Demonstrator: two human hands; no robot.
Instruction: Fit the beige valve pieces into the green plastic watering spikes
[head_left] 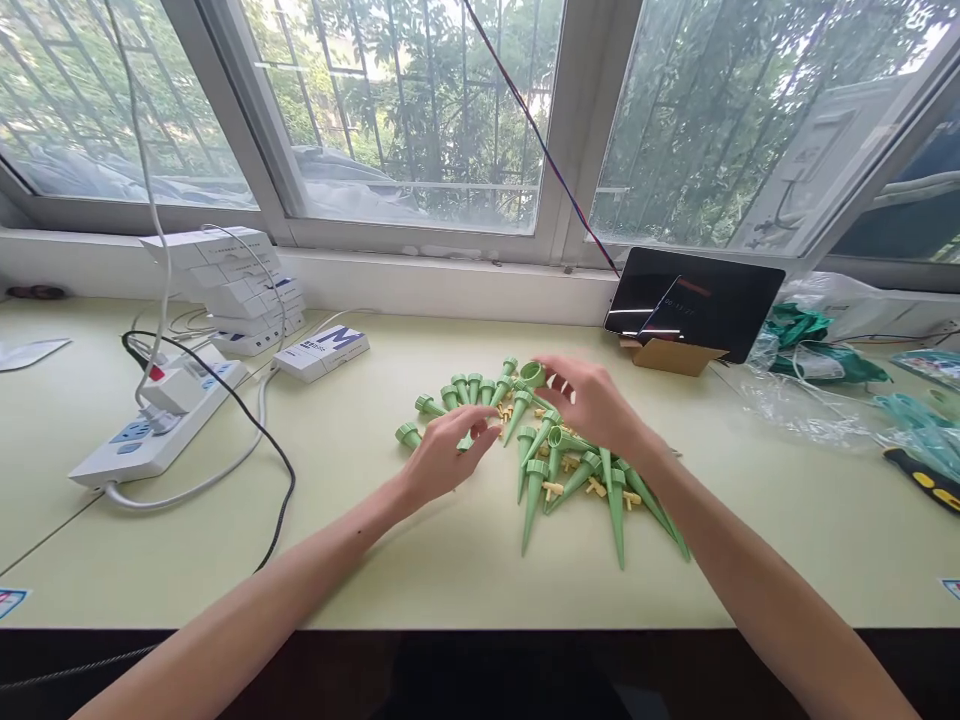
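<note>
A heap of green cone-shaped plastic spikes (570, 480) lies on the pale green desk (420, 560), mixed with small yellow fittings (553, 489). A row of several spikes (465, 390) lies side by side just behind the heap. My right hand (592, 400) hovers over the heap and pinches one green spike (532, 375) by its round open end. My left hand (450, 450) rests at the left of the heap, its fingers curled together near the row; what they hold, if anything, is too small to make out.
A white power strip (150, 430) with plugs and a black cable (255, 430) lies at left, next to stacked white boxes (232, 285). A dark tablet (697, 300) leans on a cardboard box at the sill. Plastic bags (810, 370) and a yellow-black tool (926, 480) lie at right.
</note>
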